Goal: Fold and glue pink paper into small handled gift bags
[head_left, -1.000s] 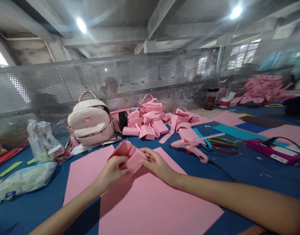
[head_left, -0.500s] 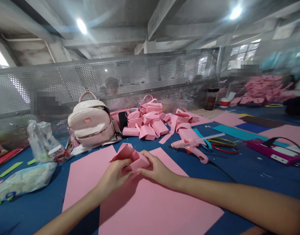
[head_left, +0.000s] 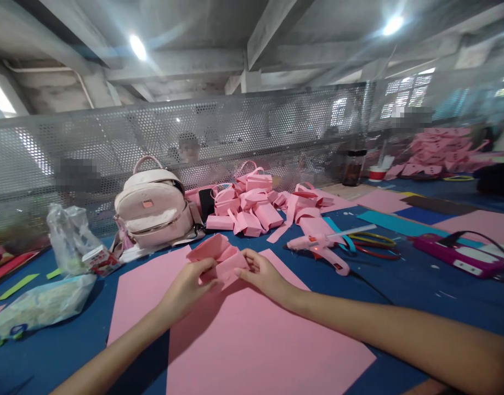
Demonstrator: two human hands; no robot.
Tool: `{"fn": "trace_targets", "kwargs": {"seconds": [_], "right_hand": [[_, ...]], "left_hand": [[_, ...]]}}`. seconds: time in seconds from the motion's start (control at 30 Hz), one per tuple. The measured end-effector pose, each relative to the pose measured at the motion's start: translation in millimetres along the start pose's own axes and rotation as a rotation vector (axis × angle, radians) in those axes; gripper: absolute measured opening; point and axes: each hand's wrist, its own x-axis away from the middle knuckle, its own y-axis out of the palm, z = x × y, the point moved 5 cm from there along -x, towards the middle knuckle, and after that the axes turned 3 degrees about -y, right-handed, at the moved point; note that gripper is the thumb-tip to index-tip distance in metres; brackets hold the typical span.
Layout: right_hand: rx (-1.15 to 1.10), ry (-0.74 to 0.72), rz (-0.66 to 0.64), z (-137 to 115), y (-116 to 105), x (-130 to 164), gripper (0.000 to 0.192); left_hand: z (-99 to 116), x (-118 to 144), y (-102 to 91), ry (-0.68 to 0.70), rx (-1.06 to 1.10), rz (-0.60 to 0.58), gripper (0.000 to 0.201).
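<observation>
Between my two hands is a small folded pink paper box (head_left: 229,267), its top flap raised toward the back left. My left hand (head_left: 193,285) grips its left side, thumb across the near face. My right hand (head_left: 262,278) pinches the right end between thumb and fingers. Beneath the box lie large pink paper sheets (head_left: 260,340), overlapping on the blue table. Right of my hands a pink glue gun (head_left: 317,247) rests on its side, a clear glue stick poking from its back.
Behind my hands sits a pile of pink paper boxes (head_left: 252,203), some with handles. A pale backpack (head_left: 153,208) stands left of them. Plastic bags (head_left: 46,302) lie at left, a purple power strip (head_left: 457,255) at right. A perforated metal screen (head_left: 235,126) closes off the back.
The box has turned a little in my hands, so more of its near face shows. My right fingers have shifted along its right end. The surrounding things have stayed put.
</observation>
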Motion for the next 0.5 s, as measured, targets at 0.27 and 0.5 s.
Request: {"fn": "trace_targets", "kwargs": {"seconds": [0.27, 0.5], "right_hand": [[-0.033, 0.003, 0.024, 3, -1, -2, 0.038], [-0.052, 0.038, 0.076, 13, -7, -3, 0.042]], "left_hand": [[-1, 0, 0.6, 0.007, -0.022, 0.007, 0.022], [4, 0, -6.9, 0.058, -0.005, 0.033, 0.007]]}}
